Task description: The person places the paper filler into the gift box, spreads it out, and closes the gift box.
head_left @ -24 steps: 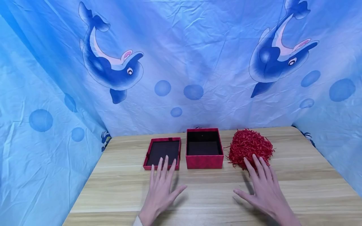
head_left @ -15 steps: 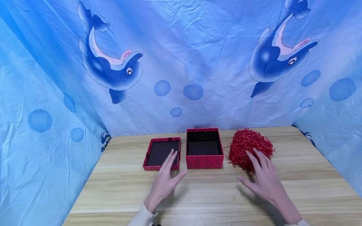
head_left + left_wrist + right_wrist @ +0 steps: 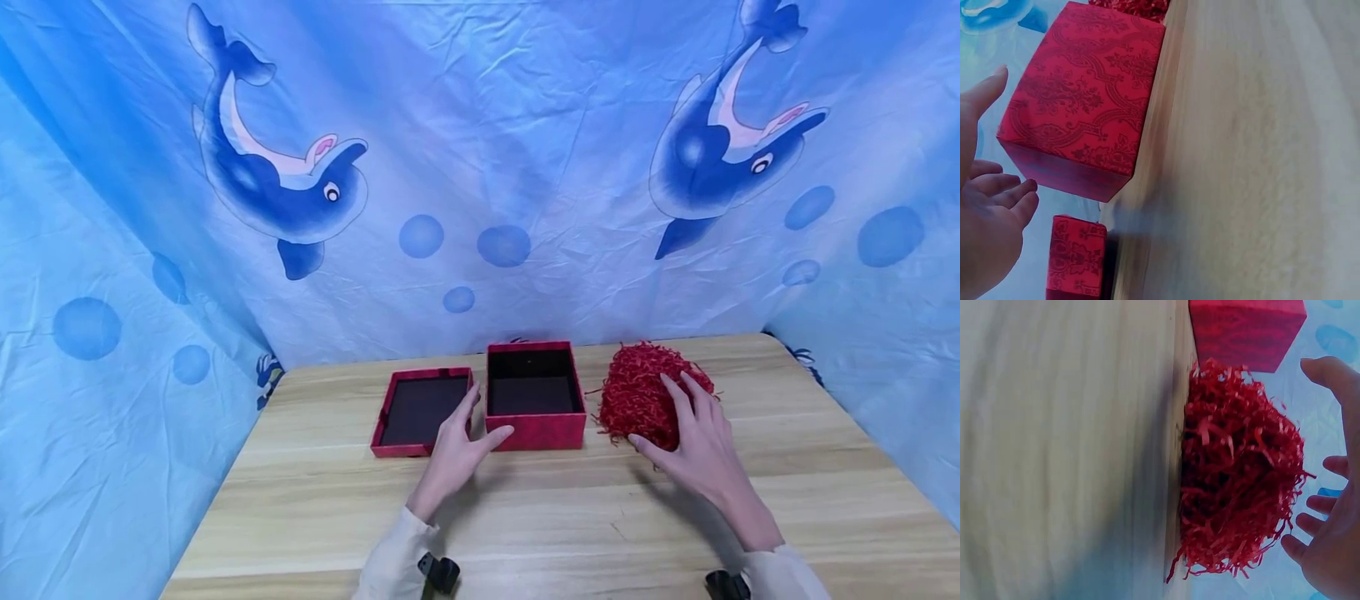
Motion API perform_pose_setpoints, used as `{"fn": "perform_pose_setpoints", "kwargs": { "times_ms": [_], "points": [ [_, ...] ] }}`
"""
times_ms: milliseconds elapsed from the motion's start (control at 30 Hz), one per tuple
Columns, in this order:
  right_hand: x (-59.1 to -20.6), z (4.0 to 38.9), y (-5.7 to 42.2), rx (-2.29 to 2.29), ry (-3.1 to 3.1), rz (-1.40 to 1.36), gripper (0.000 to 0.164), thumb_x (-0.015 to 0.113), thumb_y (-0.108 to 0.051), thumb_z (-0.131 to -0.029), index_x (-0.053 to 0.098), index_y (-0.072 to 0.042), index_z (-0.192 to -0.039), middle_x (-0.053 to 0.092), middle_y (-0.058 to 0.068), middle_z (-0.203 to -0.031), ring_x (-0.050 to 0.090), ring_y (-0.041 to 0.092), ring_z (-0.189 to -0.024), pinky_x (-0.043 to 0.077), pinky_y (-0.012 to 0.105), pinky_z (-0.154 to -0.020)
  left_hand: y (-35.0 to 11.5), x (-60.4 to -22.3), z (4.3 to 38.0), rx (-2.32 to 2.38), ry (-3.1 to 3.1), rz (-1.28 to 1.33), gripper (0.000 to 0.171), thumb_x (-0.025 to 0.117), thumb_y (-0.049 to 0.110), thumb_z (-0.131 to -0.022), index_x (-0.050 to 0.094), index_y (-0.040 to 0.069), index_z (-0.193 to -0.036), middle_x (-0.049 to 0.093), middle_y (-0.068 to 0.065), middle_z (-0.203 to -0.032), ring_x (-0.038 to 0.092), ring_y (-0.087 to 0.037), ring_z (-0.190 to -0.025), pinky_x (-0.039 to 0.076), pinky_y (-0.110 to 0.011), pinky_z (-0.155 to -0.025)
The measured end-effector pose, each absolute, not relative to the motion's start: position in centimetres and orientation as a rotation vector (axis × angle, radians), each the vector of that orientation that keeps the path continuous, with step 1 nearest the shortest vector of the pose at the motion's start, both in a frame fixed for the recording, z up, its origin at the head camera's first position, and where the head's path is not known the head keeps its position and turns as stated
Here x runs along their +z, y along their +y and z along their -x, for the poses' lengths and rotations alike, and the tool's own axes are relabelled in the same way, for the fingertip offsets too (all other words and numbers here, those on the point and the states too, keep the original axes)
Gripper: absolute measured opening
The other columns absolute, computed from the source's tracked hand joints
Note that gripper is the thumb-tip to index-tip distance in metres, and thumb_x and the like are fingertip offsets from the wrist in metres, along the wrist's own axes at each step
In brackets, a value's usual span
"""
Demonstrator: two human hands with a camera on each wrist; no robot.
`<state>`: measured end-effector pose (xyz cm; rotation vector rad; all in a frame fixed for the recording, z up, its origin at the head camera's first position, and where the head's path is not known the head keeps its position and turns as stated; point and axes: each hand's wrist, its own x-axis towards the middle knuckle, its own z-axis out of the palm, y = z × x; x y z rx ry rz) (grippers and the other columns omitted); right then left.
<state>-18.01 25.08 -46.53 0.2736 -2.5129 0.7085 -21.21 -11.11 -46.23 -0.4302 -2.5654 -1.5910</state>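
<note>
A red patterned box [image 3: 535, 432] with a black inside stands uncovered at the middle back of the table. My left hand [image 3: 455, 457] hovers near its left front corner, fingers extended and thumb spread, holding nothing. To the box's left lies the shallow red lid [image 3: 423, 410], dark inside facing up, partly hidden by that hand. On the right sits a heap of red shredded paper [image 3: 641, 396]. My right hand [image 3: 701, 450] reaches over its near right side, fingers spread and slightly bent around it. In the right wrist view the fingers show apart from the shredded paper [image 3: 1241, 469].
The wooden table [image 3: 540, 517] carries these things along its far edge. Behind it hangs a blue curtain [image 3: 555, 167] with printed dolphins and bubbles. Black wrist cameras sit at both cuffs.
Both hands have moved forward, the left one also to the right toward the box. The right hand has come over the shredded paper, its fingers bending a little. The head view has shifted slightly.
</note>
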Motion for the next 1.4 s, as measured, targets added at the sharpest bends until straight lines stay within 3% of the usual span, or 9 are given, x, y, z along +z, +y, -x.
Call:
{"fn": "perform_pose_setpoints", "kwargs": {
  "times_ms": [167,233,367,467,633,867,1067,1400],
  "points": [
    [-46.8,19.0,25.7,0.718,-2.563,-0.239,0.106,0.087,-0.045,-0.077,0.033,-0.003,-0.158,0.029,0.035,-0.154,0.032,0.062,-0.131,0.030,0.081,-0.093,-11.3,-46.6,22.0,-1.579,-2.580,0.431,0.091,0.079,0.047,-0.091,0.035,0.011,-0.162,0.039,-0.009,-0.163,0.043,-0.033,-0.144,0.040,-0.056,-0.112],
    [-46.9,19.5,26.0,0.723,-2.578,-0.230,0.108,0.088,-0.046,-0.076,0.032,-0.002,-0.158,0.029,0.034,-0.154,0.031,0.061,-0.132,0.027,0.081,-0.095,-11.4,-46.7,22.3,-1.567,-2.585,0.437,0.088,0.078,0.046,-0.092,0.038,0.009,-0.161,0.054,-0.014,-0.150,0.053,-0.033,-0.134,0.044,-0.054,-0.108],
    [-46.6,20.5,26.6,0.748,-2.626,-0.203,0.112,0.088,-0.049,-0.075,0.030,-0.002,-0.158,0.027,0.035,-0.154,0.028,0.062,-0.135,0.023,0.082,-0.098,-11.4,-46.9,22.7,-1.546,-2.573,0.457,0.083,0.078,0.044,-0.093,0.043,0.004,-0.157,0.057,-0.018,-0.146,0.055,-0.032,-0.128,0.045,-0.053,-0.106],
    [-46.2,21.2,27.0,0.770,-2.676,-0.177,0.114,0.087,-0.051,-0.076,0.027,-0.003,-0.159,0.026,0.036,-0.154,0.026,0.063,-0.135,0.021,0.083,-0.098,-11.4,-47.0,22.7,-1.551,-2.567,0.476,0.081,0.078,0.043,-0.093,0.044,0.004,-0.156,0.044,-0.013,-0.158,0.048,-0.031,-0.139,0.041,-0.054,-0.111],
    [-46.1,22.3,27.5,0.790,-2.761,-0.163,0.118,0.086,-0.055,-0.076,0.022,-0.003,-0.161,0.020,0.038,-0.156,0.021,0.065,-0.137,0.019,0.084,-0.101,-11.4,-47.3,22.8,-1.576,-2.569,0.487,0.080,0.077,0.042,-0.094,0.043,0.007,-0.158,0.044,-0.011,-0.159,0.045,-0.032,-0.142,0.041,-0.053,-0.111],
    [-46.8,23.5,27.4,0.786,-2.847,-0.160,0.122,0.084,-0.060,-0.076,0.020,-0.002,-0.161,0.017,0.038,-0.158,0.010,0.063,-0.144,0.007,0.085,-0.105,-11.3,-47.3,22.8,-1.601,-2.552,0.492,0.079,0.077,0.041,-0.094,0.043,0.009,-0.158,0.044,-0.014,-0.158,0.047,-0.034,-0.141,0.044,-0.054,-0.108],
    [-47.7,23.9,27.1,0.822,-2.861,-0.177,0.117,0.085,-0.052,-0.080,0.021,0.004,-0.160,0.020,0.043,-0.154,0.020,0.066,-0.139,0.017,0.084,-0.105,-11.1,-47.2,22.8,-1.622,-2.554,0.498,0.080,0.076,0.042,-0.095,0.041,0.009,-0.159,0.042,-0.015,-0.159,0.048,-0.036,-0.140,0.045,-0.054,-0.108],
    [-47.7,24.1,27.1,0.824,-2.860,-0.164,0.088,0.080,-0.023,-0.088,0.032,0.008,-0.155,0.031,0.042,-0.149,0.030,0.064,-0.133,0.032,0.081,-0.100,-11.2,-47.1,22.9,-1.619,-2.537,0.501,0.078,0.075,0.040,-0.096,0.041,0.009,-0.159,0.041,-0.015,-0.160,0.049,-0.036,-0.138,0.048,-0.049,-0.095]
  ]
}}
